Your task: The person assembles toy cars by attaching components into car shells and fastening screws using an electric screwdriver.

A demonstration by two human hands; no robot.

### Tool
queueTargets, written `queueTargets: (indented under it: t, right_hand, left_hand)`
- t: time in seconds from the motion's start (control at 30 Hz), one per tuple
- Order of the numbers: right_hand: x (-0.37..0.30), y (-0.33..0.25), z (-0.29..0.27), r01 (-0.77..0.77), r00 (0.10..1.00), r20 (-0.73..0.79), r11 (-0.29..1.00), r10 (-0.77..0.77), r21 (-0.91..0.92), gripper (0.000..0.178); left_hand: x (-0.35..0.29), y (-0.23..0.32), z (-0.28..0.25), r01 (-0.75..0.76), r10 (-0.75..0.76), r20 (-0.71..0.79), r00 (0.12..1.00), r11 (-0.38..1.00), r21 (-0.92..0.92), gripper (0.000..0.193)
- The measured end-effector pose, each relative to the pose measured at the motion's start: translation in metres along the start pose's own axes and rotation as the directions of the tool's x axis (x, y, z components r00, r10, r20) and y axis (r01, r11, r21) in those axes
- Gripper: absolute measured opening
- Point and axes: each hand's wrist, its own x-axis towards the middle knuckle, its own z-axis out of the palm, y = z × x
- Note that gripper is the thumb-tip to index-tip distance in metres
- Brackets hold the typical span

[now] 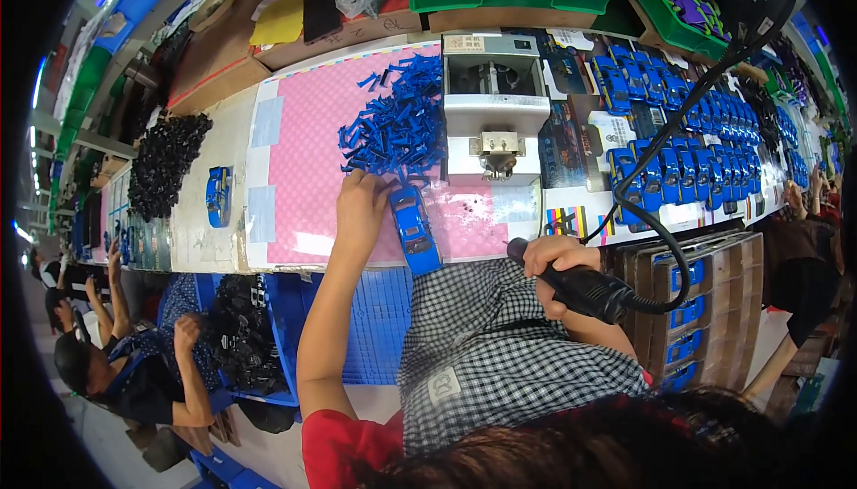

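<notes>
My left hand (360,210) is at the near edge of a heap of small blue plastic parts (402,119), its fingers bent and close together; what they pinch is hidden. Right beside it, a blue toy car (413,228) lies on the pink mat (308,150), one end at the table's front edge. In my right hand (561,268) is a black corded power screwdriver (585,291), gripped around its body and held in front of my checked apron. Its nose points left, apart from the car.
A grey metal fixture (495,105) stands right of the heap. Rows of blue toy cars (683,172) fill the right side. Another blue car (219,196) and black parts (165,168) lie left. The screwdriver's cable (674,284) loops at right. Other people sit at both sides.
</notes>
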Motion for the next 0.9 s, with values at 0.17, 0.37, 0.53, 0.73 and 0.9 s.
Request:
queueTargets:
  t: [0.17,0.37,0.53,0.73,0.9]
  right_hand:
    - [-0.001,0.002,-0.004,0.036,0.999,0.01,0.999,-0.036,-0.041,0.054]
    - [-0.002,0.005,-0.003,0.043,0.999,-0.012,0.999,-0.043,0.021,0.058]
    - [-0.003,0.004,-0.003,0.031,0.999,-0.025,1.0,-0.031,0.002,0.058]
    - [-0.001,0.003,-0.003,0.025,1.0,0.011,1.0,-0.025,0.007,0.058]
    - [-0.002,0.004,-0.003,0.049,0.999,-0.003,0.998,-0.049,0.028,0.058]
  left_hand:
    - [0.003,0.017,-0.017,0.196,-0.179,0.081,0.98,0.915,-0.352,0.013]
    - [0.007,0.018,-0.014,-0.074,0.092,0.083,0.992,0.978,-0.193,0.012]
    - [0.007,0.024,-0.014,-0.168,0.174,0.093,0.98,0.984,-0.063,0.008]
    - [0.006,0.013,-0.012,-0.095,0.104,0.094,0.99,0.991,-0.097,0.009]
    - [0.011,0.018,-0.013,-0.154,0.163,0.121,0.979,0.985,-0.078,0.009]
